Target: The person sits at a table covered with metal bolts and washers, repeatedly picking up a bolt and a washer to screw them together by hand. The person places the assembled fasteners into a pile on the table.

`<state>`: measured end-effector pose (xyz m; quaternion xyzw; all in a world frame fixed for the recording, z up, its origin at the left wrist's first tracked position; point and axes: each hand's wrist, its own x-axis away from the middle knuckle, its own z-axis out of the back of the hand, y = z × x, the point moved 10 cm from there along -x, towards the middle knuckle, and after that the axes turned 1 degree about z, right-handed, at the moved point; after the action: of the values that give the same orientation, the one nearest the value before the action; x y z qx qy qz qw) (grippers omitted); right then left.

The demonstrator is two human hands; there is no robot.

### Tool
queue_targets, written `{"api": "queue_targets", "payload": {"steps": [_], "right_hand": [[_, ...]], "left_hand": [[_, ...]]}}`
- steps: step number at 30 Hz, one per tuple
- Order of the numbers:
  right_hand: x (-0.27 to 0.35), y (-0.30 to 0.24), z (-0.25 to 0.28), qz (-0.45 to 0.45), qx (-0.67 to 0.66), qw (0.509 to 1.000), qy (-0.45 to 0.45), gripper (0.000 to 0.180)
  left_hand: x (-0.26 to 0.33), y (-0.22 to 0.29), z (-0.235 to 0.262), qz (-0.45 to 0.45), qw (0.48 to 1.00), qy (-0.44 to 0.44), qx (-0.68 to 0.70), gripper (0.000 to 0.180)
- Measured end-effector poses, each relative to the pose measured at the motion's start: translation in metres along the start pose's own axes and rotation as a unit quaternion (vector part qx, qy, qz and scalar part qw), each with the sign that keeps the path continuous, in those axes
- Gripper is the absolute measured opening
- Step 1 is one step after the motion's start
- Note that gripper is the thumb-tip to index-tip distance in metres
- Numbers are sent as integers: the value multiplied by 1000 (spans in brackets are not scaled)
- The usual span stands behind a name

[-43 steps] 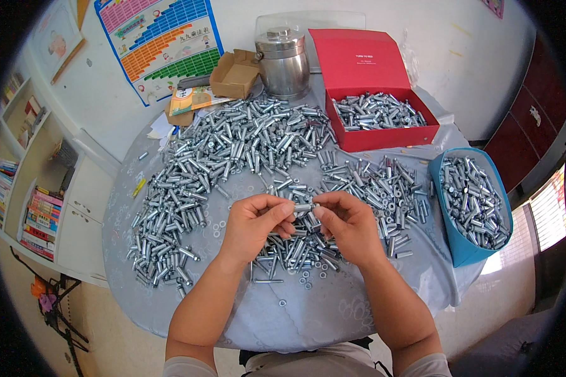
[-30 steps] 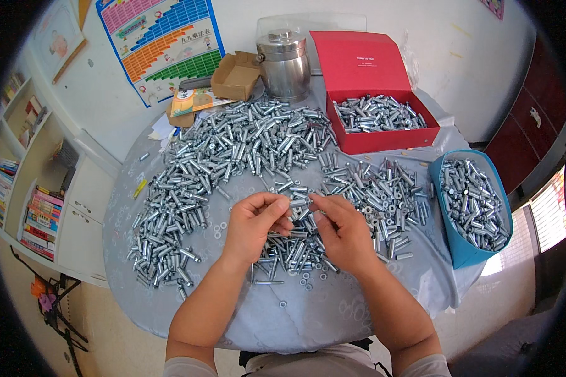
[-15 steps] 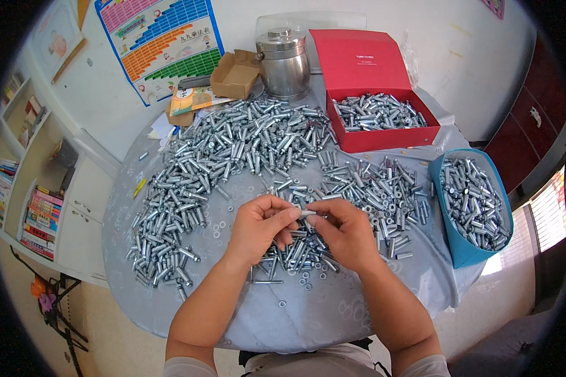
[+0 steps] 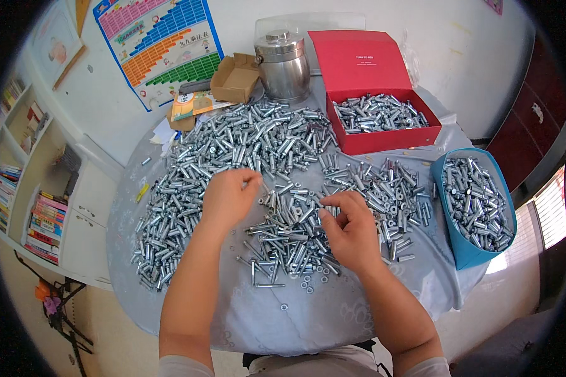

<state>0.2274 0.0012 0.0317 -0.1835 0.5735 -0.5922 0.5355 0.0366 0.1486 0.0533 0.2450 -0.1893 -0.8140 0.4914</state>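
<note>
My left hand (image 4: 231, 196) is over the inner edge of the large left-hand heap of metal expansion bolts (image 4: 233, 146). Its fingertips are pinched together; whatever may be in them is hidden. My right hand (image 4: 352, 231) hovers at the right side of a smaller central pile of bolts (image 4: 289, 242), thumb and forefinger apart with nothing visible between them. Its other fingers curl underneath. Metal sleeves and bolts lie in another heap (image 4: 393, 191) beyond the right hand. Several loose nuts (image 4: 307, 284) are scattered at the near edge of the central pile.
An open red box (image 4: 383, 141) full of bolts stands at the back right. A blue bin (image 4: 482, 256), also filled, sits at the table's right edge. Behind the heap are a steel pot (image 4: 284, 69) and a small cardboard box (image 4: 236, 78). A grey cloth (image 4: 264, 330) covers the table.
My hands were together over the central pile, holding a small metal piece between them. They have parted: the left has moved left and away from me, the right slightly right with its fingers spread.
</note>
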Motion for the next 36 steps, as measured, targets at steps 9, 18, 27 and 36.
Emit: {"api": "queue_targets", "payload": {"steps": [9,18,27,36], "right_hand": [[0,-1,1,0,-9,1000,7,15],[4,-2,-5,13,-13,1000,-5,13],[4,-5,-8,21,-5,1000,-5,12],[10,10,-21,-61,-64,995,-54,22]], "left_hand": [[-39,-60,-39,98,985,79,-115,30],[-32,-41,-46,74,983,52,-161,20],[-12,-29,-50,-24,998,40,-48,16],[65,40,-37,-67,951,-70,295,19]]}}
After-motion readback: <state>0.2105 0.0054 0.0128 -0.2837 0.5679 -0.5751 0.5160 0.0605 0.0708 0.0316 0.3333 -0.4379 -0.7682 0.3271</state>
